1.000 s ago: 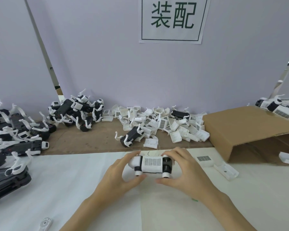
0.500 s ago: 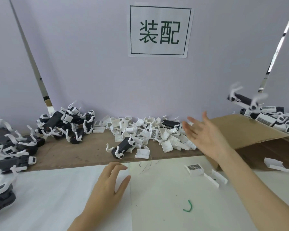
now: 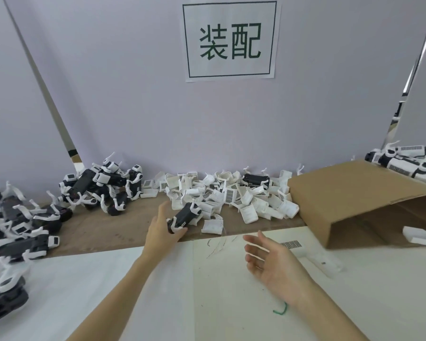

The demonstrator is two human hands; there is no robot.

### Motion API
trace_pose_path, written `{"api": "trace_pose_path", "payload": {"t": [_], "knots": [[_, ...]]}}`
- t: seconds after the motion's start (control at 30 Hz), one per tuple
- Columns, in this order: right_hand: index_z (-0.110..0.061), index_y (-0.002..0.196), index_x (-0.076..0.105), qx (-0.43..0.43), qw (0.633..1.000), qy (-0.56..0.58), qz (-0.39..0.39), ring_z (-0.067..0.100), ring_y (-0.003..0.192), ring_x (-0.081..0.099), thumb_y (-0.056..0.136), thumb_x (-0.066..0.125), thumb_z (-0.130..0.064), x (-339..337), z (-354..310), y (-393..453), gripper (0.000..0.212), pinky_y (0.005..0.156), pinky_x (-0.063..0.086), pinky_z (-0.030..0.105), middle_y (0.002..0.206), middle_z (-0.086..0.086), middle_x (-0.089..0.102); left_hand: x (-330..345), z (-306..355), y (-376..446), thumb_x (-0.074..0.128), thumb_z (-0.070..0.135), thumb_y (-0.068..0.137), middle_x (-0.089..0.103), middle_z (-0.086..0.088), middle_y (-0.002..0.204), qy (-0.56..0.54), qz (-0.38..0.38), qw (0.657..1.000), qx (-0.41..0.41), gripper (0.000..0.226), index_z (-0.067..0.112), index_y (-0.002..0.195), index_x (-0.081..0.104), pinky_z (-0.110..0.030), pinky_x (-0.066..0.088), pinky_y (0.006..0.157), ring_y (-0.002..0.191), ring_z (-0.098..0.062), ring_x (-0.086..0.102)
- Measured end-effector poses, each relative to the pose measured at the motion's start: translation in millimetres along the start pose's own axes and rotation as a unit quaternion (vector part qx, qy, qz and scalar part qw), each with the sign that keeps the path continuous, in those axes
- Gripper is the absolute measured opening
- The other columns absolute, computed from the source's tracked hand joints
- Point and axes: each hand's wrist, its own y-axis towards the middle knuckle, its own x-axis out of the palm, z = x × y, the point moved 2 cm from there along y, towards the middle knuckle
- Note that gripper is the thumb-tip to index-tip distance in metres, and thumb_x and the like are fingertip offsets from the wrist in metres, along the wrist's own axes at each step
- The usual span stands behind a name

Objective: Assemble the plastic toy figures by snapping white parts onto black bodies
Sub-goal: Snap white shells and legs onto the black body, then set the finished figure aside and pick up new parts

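A black body [image 3: 185,217] with white legs lies on the brown board just in front of the pile of white parts [image 3: 231,196]. My left hand [image 3: 160,231] grips its near end, thumb below and fingers behind it. My right hand [image 3: 273,265] hovers over the white table sheet with straight, spread fingers and holds nothing. Several finished figures [image 3: 406,163] with white shells lie on top of the cardboard box [image 3: 342,193] at the right.
Heaps of black bodies with white legs lie at the back left [image 3: 103,185] and along the left edge [image 3: 17,225]. Loose white parts [image 3: 312,257] rest beside my right hand. A green twist tie [image 3: 279,311] lies near my right wrist. A wall with a paper sign [image 3: 230,40] closes the back.
The assembled figure left my hands and flew to the pile on the box. My left hand reached forward onto a black body. My right hand came back down over the table.
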Motion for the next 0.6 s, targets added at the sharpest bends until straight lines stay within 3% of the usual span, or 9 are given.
{"api": "trace_pose_path", "payload": {"t": [0.1,0.17,0.23,0.33,0.43,0.5,0.6], "knots": [[-0.007,0.096,0.083,0.007,1.000,-0.003,-0.006,0.019,0.069,0.067,0.083,0.074,-0.035,0.5,2.6,-0.1,0.032,0.067,0.056,0.030,0.087,0.008,0.070,3.4,-1.6,1.3,0.086,0.028,0.087,0.068,-0.002,0.120,-0.016,0.012,1.000,-0.011,0.055,0.025,0.133,0.056,-0.033,0.051,0.091,0.116,-0.022,0.065],[-0.006,0.099,0.082,0.010,1.000,-0.006,-0.011,0.019,0.070,0.067,0.081,0.075,-0.034,1.6,3.4,-2.0,0.034,0.068,0.056,0.030,0.087,0.009,0.070,2.2,4.5,-14.1,0.087,0.031,0.085,0.074,0.008,0.097,-0.090,0.016,0.996,-0.013,0.042,0.036,0.117,0.060,-0.016,0.052,0.071,0.093,-0.008,0.073],[-0.003,0.110,0.078,0.007,1.000,-0.005,-0.019,0.020,0.073,0.069,0.083,0.075,-0.032,3.9,5.3,-4.2,0.040,0.069,0.058,0.030,0.091,0.011,0.072,-0.7,12.2,-37.6,0.088,0.030,0.085,0.076,0.009,0.084,-0.153,0.006,0.988,0.003,0.041,0.047,0.109,0.060,-0.011,0.050,0.061,0.079,-0.005,0.074],[-0.004,0.126,0.067,-0.023,0.999,-0.016,-0.024,0.030,0.096,0.075,0.086,0.075,-0.026,11.0,10.4,-6.3,0.047,0.077,0.062,0.033,0.113,0.022,0.073,-6.4,24.7,-79.5,0.084,0.026,0.089,0.078,0.007,0.093,-0.223,-0.031,0.974,0.028,0.046,0.052,0.117,0.059,-0.015,0.055,0.071,0.083,-0.012,0.077],[-0.003,0.131,0.065,-0.049,0.994,-0.063,-0.073,0.031,0.117,0.069,0.084,0.076,-0.029,21.6,17.8,-11.1,0.055,0.089,0.061,0.035,0.122,0.016,0.070,-7.7,31.9,-113.1,0.083,0.033,0.085,0.077,0.000,0.100,-0.280,-0.067,0.957,0.026,0.050,0.052,0.124,0.058,-0.018,0.055,0.080,0.088,-0.015,0.077],[-0.005,0.130,0.068,-0.062,0.983,-0.135,-0.107,0.028,0.121,0.068,0.087,0.074,-0.035,27.7,23.1,-16.5,0.053,0.091,0.058,0.031,0.127,0.012,0.072,-8.4,33.3,-127.8,0.078,0.046,0.078,0.076,-0.002,0.101,-0.302,-0.083,0.950,0.011,0.056,0.055,0.128,0.054,-0.019,0.052,0.081,0.088,-0.013,0.074],[-0.002,0.123,0.072,-0.063,0.982,-0.151,-0.098,0.029,0.114,0.071,0.086,0.076,-0.037,30.9,27.9,-20.9,0.050,0.087,0.057,0.027,0.120,0.016,0.074,-10.4,32.0,-134.3,0.076,0.056,0.079,0.078,-0.003,0.099,-0.342,-0.065,0.937,-0.025,0.061,0.052,0.133,0.050,-0.018,0.050,0.082,0.083,-0.012,0.070]]}}
